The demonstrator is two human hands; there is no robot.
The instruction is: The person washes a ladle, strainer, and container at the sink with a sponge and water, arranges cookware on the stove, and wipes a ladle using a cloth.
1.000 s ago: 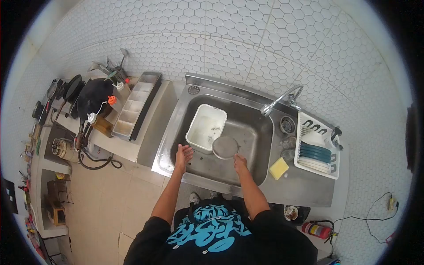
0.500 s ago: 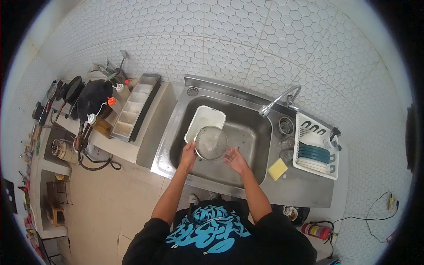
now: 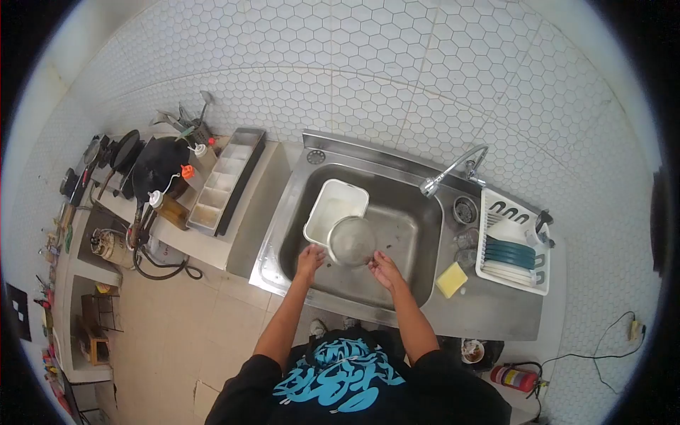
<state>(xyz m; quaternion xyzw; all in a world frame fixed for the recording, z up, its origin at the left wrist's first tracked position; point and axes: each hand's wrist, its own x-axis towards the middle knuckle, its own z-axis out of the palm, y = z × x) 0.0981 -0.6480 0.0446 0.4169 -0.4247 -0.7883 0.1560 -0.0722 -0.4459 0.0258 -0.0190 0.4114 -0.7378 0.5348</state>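
1. A sectioned metal tray lies on the left surface.
2. The left hand hovers just beside the sieve, its grip loose; whether its fingertips touch the rim I cannot tell.
3. A white tub stands in the steel sink.
4. The round sieve is over the sink, partly hiding the tub's near corner.
5. The right hand pinches the sieve's right edge, its grip narrow.
6. A yellow sponge lies beside the sink.

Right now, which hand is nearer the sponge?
Right: the right hand is over the sink, to the sponge's left; the left hand is farther left, by the white tub.
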